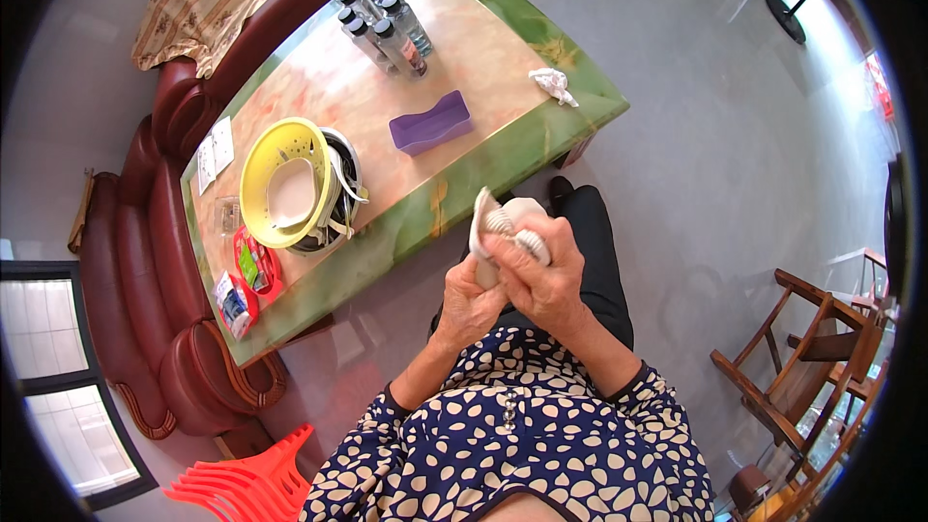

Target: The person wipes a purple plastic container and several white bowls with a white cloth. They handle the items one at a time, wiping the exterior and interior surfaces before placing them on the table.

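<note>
In front of my body, above my lap, both hands meet on a cream-white cloth item [483, 217] with ribbed, knitted-looking parts; it resembles a glove, but the bunching hides its full shape. Lower down, my left hand [468, 305] is closed on it, thumb pointing up. Curled over the ribbed part, my right hand [547, 266] grips it from the right, its fingers against the left hand. Past the hands is the near green edge of the stone-topped table [430, 201]. A purple open box [433, 126] stands on that table.
Clear bottles with black caps [372, 14] cluster at the table's far end. A yellow basin [253, 184], red-trimmed packets [253, 266] and a crumpled white cloth [553, 85] lie there too. Red stools [246, 478] stand lower left, a wooden chair [788, 367] right, a sofa [159, 271] left.
</note>
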`<state>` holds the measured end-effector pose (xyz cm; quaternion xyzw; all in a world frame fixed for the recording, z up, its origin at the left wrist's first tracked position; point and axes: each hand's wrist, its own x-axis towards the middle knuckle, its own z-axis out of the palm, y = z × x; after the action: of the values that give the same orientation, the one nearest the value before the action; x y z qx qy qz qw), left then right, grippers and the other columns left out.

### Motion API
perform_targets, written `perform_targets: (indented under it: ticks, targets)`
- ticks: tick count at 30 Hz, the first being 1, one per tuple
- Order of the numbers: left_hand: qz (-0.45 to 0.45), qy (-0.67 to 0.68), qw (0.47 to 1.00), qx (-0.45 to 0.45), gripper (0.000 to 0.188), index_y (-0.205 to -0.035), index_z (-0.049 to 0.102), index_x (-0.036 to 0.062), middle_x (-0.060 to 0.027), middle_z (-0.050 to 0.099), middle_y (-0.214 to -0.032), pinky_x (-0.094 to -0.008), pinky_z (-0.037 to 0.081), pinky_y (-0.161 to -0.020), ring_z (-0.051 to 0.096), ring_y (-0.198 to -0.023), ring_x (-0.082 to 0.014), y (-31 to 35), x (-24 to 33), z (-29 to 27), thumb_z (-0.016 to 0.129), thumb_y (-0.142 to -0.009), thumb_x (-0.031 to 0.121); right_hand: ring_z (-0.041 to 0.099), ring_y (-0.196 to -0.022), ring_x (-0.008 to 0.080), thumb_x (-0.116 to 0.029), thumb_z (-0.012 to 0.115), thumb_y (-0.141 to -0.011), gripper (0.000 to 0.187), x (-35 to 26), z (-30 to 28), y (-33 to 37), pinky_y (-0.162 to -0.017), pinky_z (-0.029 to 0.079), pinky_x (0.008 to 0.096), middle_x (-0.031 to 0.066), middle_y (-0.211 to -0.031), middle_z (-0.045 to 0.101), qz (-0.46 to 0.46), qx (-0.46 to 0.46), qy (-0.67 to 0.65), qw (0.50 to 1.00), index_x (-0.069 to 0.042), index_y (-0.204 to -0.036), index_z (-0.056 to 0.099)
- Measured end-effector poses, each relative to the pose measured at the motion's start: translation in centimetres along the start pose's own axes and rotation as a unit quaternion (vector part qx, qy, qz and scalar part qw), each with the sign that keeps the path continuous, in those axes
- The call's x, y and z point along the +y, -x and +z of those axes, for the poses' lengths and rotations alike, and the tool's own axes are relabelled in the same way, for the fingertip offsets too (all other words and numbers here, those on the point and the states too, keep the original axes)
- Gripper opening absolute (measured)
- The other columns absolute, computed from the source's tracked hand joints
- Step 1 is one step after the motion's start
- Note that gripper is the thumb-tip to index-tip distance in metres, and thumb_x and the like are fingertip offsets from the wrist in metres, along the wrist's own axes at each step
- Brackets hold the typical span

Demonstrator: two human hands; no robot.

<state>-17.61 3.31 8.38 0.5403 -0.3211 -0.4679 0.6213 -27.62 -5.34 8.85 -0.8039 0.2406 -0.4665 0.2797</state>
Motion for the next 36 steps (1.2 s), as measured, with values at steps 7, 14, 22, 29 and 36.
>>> perform_targets:
  ticks: [7,14,22,29,36]
  targets:
    - [0.017,-0.099,0.995,0.022,0.03,-0.115,0.059,-0.002,-0.003,0.065,-0.102,-0.0244,0.05,-0.081,0.059,-0.091,-0.008,0.6,2.3,1.0,0.066,-0.086,0.002,0.059,-0.077,0.0184,-0.005,0.061,-0.086,0.022,3.2,-0.7,-1.6,-0.068,0.048,0.0279,0.0094,-0.087,0.059,0.264,-0.011,-0.234,0.936,-0.002,-0.107,0.066]
    - [0.0,0.003,0.999,0.044,0.033,-0.118,0.057,-0.0007,-0.0022,0.064,-0.103,-0.0257,0.05,-0.083,0.059,-0.093,-0.0085,0.3,1.2,0.2,0.067,-0.087,0.007,0.062,-0.076,0.0246,-0.008,0.069,-0.076,0.034,-1.0,-0.8,-1.6,-0.064,0.052,0.0321,0.0115,-0.092,0.059,0.061,-0.051,-0.085,0.993,-0.01,-0.11,0.069]
    - [0.009,-0.07,0.997,0.021,0.031,-0.113,0.06,-0.0015,-0.0033,0.066,-0.102,-0.0252,0.049,-0.083,0.06,-0.09,-0.0082,0.8,0.7,-0.5,0.069,-0.084,0.003,0.063,-0.09,0.0268,-0.009,0.07,-0.075,0.033,-1.8,-1.2,-2.5,-0.073,0.053,0.0331,0.01,-0.107,0.058,0.036,0.002,-0.011,0.999,-0.01,-0.108,0.07]
    - [0.034,-0.062,0.997,0.021,0.029,-0.112,0.061,-0.0027,-0.0042,0.067,-0.102,-0.0244,0.05,-0.083,0.061,-0.092,-0.0095,0.6,1.9,0.5,0.068,-0.085,0.003,0.064,-0.099,0.0259,-0.002,0.058,-0.086,0.028,1.3,-1.8,-2.3,-0.086,0.05,0.0304,0.0152,-0.111,0.063,0.178,-0.021,-0.18,0.967,0.003,-0.114,0.063]
    - [0.026,-0.009,0.999,0.035,0.035,-0.118,0.058,-0.0009,-0.004,0.066,-0.106,-0.0263,0.049,-0.087,0.06,-0.097,-0.01,0.7,0.7,-0.2,0.07,-0.085,0.006,0.055,-0.067,0.0171,-0.008,0.068,-0.071,0.04,-1.5,-1.0,-1.4,-0.061,0.051,0.0261,0.0027,-0.117,0.065,-0.043,-0.042,0.035,0.998,-0.01,-0.111,0.069]
